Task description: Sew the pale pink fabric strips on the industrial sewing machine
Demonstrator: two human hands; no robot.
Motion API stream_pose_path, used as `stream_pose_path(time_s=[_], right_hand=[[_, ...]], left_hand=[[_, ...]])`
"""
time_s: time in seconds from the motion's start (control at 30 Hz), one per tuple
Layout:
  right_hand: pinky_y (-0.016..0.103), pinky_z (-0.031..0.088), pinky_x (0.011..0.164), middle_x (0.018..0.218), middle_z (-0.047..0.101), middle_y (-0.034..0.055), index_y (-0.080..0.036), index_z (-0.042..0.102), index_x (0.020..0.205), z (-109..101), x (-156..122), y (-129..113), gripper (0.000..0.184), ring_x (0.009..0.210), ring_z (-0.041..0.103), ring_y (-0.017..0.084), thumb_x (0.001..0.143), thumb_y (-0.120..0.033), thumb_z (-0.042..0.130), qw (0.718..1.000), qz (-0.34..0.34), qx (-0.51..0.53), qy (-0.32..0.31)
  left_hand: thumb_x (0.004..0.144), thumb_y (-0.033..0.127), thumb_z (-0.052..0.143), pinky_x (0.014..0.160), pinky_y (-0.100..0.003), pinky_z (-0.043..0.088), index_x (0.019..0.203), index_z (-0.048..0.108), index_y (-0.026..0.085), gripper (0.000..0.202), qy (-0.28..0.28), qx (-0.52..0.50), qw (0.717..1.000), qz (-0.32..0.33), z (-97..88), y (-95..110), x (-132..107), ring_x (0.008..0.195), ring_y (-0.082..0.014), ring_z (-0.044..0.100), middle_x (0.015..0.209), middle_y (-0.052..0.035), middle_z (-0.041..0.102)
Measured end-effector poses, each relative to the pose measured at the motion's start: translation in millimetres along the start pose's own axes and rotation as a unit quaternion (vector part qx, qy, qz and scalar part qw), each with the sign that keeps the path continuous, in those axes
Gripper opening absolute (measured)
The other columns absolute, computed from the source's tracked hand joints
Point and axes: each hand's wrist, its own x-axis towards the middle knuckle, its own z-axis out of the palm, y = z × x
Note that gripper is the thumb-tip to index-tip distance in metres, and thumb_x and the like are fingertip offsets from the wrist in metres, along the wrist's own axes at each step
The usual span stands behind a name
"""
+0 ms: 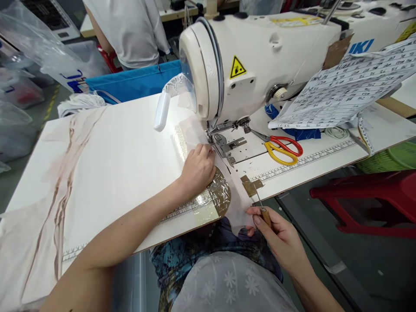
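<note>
Pale fabric runs from under the left hand, grip unclear, to right hand holding awl.

Left hand curls palm-down while the right hand pinches.

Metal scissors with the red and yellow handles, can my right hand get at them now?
Probably yes: the scissors lie uncovered and nearby, though your right hand is holding a wooden-handled pointed tool, which might hinder gripping.

Room over tabletop leftward; sewing machine blocks left grip, scissors rightward.
</note>
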Motion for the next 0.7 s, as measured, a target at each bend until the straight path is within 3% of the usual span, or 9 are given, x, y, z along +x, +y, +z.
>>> stream_pose_path(time_s=[0.2, 0.4, 0.7], right_hand=[[0.03, 0.061, 0.062, 0.074, 0.072, 0.0049, -0.02, 0.068, 0.095, 4.9, 5.4, -7.4, 0.034, 0.062, 0.068, 0.018, 0.091, -0.053, 0.06, 0.998, -0.037, -0.035, -0.024], [0.028, 0.06, 0.061, 0.07, 0.068, 0.003, -0.019, 0.067, 0.095, 6.2, 8.5, -9.0, 0.032, 0.06, 0.066, 0.016, 0.092, -0.05, 0.059, 0.997, -0.067, -0.037, -0.027], [0.026, 0.057, 0.058, 0.071, 0.067, 0.0018, -0.021, 0.068, 0.095, -6.0, 2.7, -8.3, 0.028, 0.058, 0.065, 0.016, 0.095, -0.046, 0.057, 0.996, -0.056, -0.051, -0.053]], left_hand=[[0.092, 0.014, 0.039, 0.084, -0.042, 0.051, 0.114, 0.062, 0.01, 0.032, 0.007, 0.001, 1.0, -0.019, 5.2, -6.3, 6.6, 0.103, -0.0287, 0.053, 0.117, -0.0169, 0.059], [0.094, 0.017, 0.037, 0.091, -0.043, 0.047, 0.125, 0.058, 0.005, 0.04, 0.004, 0.011, 1.0, -0.021, 4.4, -12.4, 5.8, 0.112, -0.0299, 0.054, 0.124, -0.0176, 0.06], [0.094, 0.019, 0.04, 0.093, -0.046, 0.045, 0.122, 0.061, 0.009, 0.037, 0.009, -0.005, 0.999, 0.031, 2.7, 2.6, -5.6, 0.114, -0.0314, 0.053, 0.127, -0.0183, 0.058]])
